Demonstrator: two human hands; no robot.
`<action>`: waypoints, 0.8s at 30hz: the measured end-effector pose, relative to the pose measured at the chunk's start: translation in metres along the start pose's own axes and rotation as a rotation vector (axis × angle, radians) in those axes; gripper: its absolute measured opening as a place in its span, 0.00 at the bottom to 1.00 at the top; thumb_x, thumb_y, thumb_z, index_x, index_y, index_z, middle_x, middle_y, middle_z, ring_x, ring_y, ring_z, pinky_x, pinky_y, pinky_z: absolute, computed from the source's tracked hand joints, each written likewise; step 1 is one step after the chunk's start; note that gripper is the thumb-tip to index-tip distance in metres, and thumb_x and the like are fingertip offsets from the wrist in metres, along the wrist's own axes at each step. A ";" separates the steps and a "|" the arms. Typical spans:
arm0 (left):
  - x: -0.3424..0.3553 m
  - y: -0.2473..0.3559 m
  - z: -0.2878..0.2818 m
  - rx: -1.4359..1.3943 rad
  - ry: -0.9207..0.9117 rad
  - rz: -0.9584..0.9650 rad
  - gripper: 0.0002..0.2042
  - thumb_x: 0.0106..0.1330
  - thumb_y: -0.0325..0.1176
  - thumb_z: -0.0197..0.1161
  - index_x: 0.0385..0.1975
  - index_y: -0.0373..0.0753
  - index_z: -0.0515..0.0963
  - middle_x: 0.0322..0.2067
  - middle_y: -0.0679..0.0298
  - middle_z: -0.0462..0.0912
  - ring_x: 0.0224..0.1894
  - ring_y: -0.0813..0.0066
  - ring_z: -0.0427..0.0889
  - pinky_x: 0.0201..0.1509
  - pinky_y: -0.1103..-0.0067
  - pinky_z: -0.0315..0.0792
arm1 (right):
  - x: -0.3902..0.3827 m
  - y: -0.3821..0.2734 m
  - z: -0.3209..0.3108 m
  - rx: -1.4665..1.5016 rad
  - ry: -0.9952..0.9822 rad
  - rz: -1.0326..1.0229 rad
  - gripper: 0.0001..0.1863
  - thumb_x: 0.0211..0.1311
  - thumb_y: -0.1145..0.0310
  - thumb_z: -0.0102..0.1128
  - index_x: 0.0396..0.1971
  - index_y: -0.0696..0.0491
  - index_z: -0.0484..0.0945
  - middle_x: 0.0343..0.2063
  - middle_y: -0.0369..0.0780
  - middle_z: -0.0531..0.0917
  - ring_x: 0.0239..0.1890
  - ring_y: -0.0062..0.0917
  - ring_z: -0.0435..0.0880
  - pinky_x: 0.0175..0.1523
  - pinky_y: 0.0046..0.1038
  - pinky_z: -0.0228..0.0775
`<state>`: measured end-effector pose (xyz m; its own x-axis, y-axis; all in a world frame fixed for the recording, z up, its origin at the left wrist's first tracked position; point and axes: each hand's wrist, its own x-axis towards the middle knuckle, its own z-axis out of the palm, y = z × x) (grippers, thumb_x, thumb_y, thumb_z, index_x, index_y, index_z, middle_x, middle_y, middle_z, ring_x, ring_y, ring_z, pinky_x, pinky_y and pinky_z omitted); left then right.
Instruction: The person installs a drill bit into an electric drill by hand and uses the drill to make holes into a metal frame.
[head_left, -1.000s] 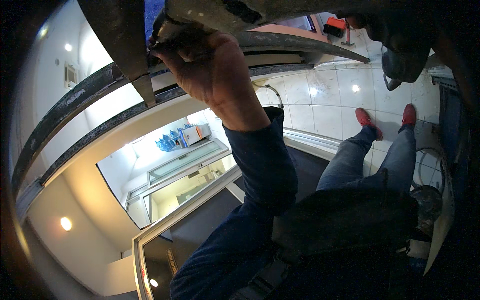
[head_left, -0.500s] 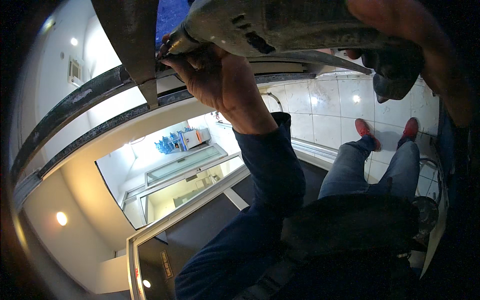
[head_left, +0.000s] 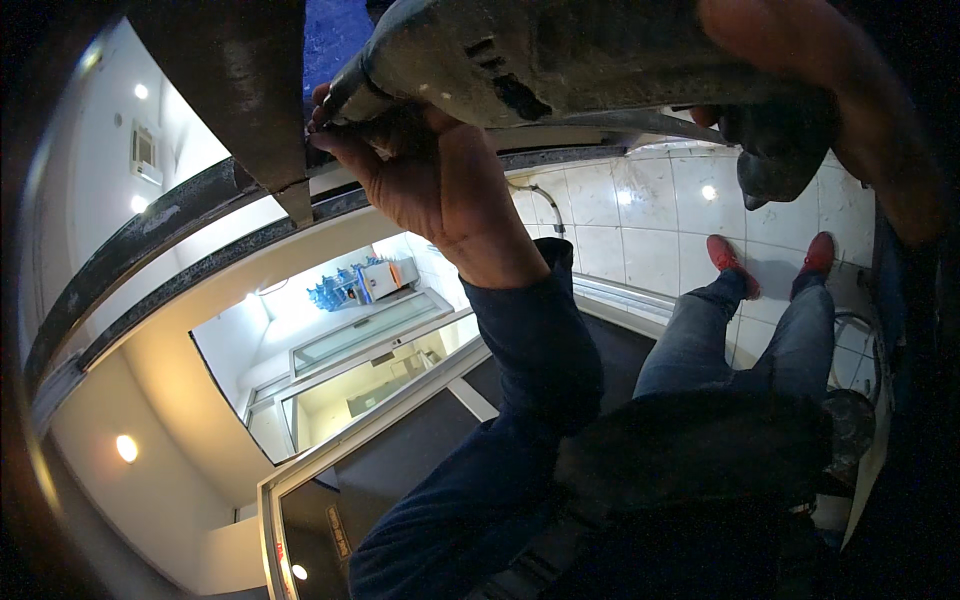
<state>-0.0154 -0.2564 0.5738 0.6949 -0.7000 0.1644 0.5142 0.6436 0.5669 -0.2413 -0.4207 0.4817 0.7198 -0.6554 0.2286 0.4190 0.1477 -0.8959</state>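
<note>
Lower in view than a second ago, the power tool (head_left: 600, 60) fills the grip of the right hand (head_left: 825, 70); the left hand (head_left: 430, 185) pinches its nose (head_left: 352, 92) beside the metal post (head_left: 230, 85), seemingly steadying it.

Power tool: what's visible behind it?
Past the lower edge of the power tool, part of a metal bar and white floor tiles show. Whatever lies directly behind its body is covered.

Head-worn fisheye view downward, near the hands (head_left: 435, 190)
</note>
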 end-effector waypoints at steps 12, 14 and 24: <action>-0.003 -0.005 -0.005 0.352 0.032 0.217 0.34 0.65 0.47 0.64 0.68 0.42 0.60 0.68 0.54 0.61 0.71 0.54 0.56 0.74 0.47 0.46 | 0.000 0.005 0.002 -0.006 0.010 0.002 0.31 0.55 0.52 0.64 0.53 0.60 0.75 0.40 0.47 0.84 0.33 0.29 0.87 0.41 0.29 0.82; -0.004 -0.025 -0.005 0.337 0.024 0.196 0.35 0.64 0.48 0.64 0.68 0.43 0.60 0.69 0.54 0.60 0.71 0.54 0.56 0.73 0.47 0.46 | -0.009 -0.005 -0.009 -0.055 0.042 0.030 0.31 0.55 0.52 0.64 0.53 0.60 0.75 0.40 0.47 0.84 0.34 0.29 0.87 0.41 0.29 0.82; -0.009 0.002 0.002 0.285 0.069 0.074 0.27 0.62 0.47 0.67 0.58 0.46 0.70 0.58 0.61 0.72 0.63 0.61 0.67 0.71 0.53 0.55 | -0.003 0.003 0.007 0.001 0.012 0.012 0.32 0.55 0.52 0.64 0.53 0.60 0.74 0.40 0.47 0.84 0.34 0.30 0.87 0.42 0.30 0.82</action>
<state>-0.0210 -0.2494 0.5749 0.7629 -0.6254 0.1638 0.3061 0.5726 0.7605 -0.2389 -0.4133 0.4810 0.7180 -0.6627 0.2128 0.4107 0.1565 -0.8982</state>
